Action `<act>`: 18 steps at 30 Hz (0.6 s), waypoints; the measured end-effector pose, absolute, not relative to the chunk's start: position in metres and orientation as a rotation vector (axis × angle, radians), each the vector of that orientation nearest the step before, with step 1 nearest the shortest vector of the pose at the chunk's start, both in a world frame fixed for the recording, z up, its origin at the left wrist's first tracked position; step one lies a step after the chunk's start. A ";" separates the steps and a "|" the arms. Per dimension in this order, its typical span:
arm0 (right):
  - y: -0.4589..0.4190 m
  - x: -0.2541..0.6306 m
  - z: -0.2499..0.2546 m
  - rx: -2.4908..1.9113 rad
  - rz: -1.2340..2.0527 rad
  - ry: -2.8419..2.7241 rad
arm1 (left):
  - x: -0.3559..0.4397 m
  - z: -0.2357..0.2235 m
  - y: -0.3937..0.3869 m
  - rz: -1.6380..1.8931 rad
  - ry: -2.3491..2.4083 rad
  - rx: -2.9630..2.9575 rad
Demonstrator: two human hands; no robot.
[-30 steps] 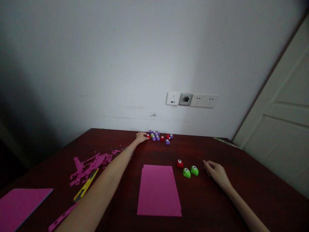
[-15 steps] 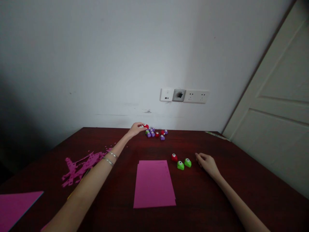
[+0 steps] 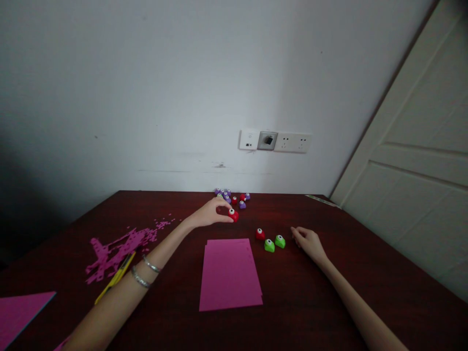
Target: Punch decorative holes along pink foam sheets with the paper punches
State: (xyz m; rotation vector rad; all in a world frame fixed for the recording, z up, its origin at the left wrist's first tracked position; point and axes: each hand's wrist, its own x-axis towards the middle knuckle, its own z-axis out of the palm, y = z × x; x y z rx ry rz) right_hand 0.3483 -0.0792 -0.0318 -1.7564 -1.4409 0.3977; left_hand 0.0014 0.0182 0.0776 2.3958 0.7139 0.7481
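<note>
My left hand (image 3: 211,213) pinches a red craft punch (image 3: 234,216) with a white and black top between thumb and fingertips, lifted a little above the table. Behind it, near the wall, sits a cluster of purple craft punches (image 3: 227,199) with a few red and green ones among them. My right hand (image 3: 308,242) rests on the table with its fingers curled in, nothing visible in them. Just left of it stand a green craft punch (image 3: 280,242), a second green punch (image 3: 269,245) and a red punch (image 3: 260,234).
A stack of pink paper (image 3: 230,275) lies in front. Left are pink paper scraps (image 3: 126,248) with tiny cut bits and a yellow utility knife (image 3: 116,279), partly behind my forearm. More pink paper (image 3: 22,314) lies at the left corner. Wall sockets (image 3: 292,142) sit behind the table.
My left hand has drawn the red punch away from the cluster, toward me and to the right. My right hand stays in place; the view shifts slightly.
</note>
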 end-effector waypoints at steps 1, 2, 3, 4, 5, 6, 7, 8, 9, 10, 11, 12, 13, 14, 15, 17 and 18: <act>-0.079 0.348 -0.032 -1.751 0.399 -1.440 | 0.003 0.077 0.015 0.725 0.706 2.404; -0.080 0.347 -0.032 -1.746 0.400 -1.438 | 0.004 0.076 0.012 0.704 0.701 2.407; -0.080 0.347 -0.032 -1.740 0.402 -1.434 | 0.005 0.075 0.009 0.683 0.699 2.406; -0.080 0.347 -0.032 -1.733 0.402 -1.429 | 0.006 0.073 0.006 0.659 0.696 2.404; -0.080 0.347 -0.032 -1.725 0.399 -1.423 | 0.007 0.072 0.004 0.635 0.690 2.404; -0.081 0.347 -0.032 -1.716 0.393 -1.416 | 0.007 0.070 0.002 0.617 0.683 2.402; -0.081 0.347 -0.031 -1.706 0.383 -1.408 | 0.007 0.069 0.000 0.602 0.675 2.399; -0.082 0.347 -0.029 -1.695 0.370 -1.400 | 0.007 0.067 -0.001 0.592 0.665 2.394; -0.083 0.346 -0.027 -1.684 0.355 -1.392 | 0.006 0.066 -0.003 0.585 0.654 2.390; -0.085 0.345 -0.023 -1.672 0.338 -1.385 | 0.006 0.066 -0.005 0.580 0.642 2.385; -0.086 0.342 -0.019 -1.662 0.322 -1.382 | 0.006 0.066 -0.007 0.574 0.633 2.379; -0.088 0.337 -0.014 -1.648 0.311 -1.384 | 0.006 0.066 -0.009 0.570 0.627 2.371; -0.089 0.330 -0.009 -1.631 0.308 -1.392 | 0.007 0.067 -0.012 0.564 0.622 2.361; -0.091 0.321 -0.003 -1.609 0.316 -1.411 | 0.007 0.068 -0.014 0.558 0.616 2.349; -0.094 0.310 0.002 -1.562 0.355 -1.433 | 0.008 0.068 -0.017 0.552 0.608 2.337; -0.100 0.285 0.013 -1.434 0.477 -1.491 | 0.011 0.069 -0.021 0.537 0.594 2.321; -0.104 0.272 0.017 -1.382 0.542 -1.529 | 0.012 0.069 -0.023 0.530 0.588 2.318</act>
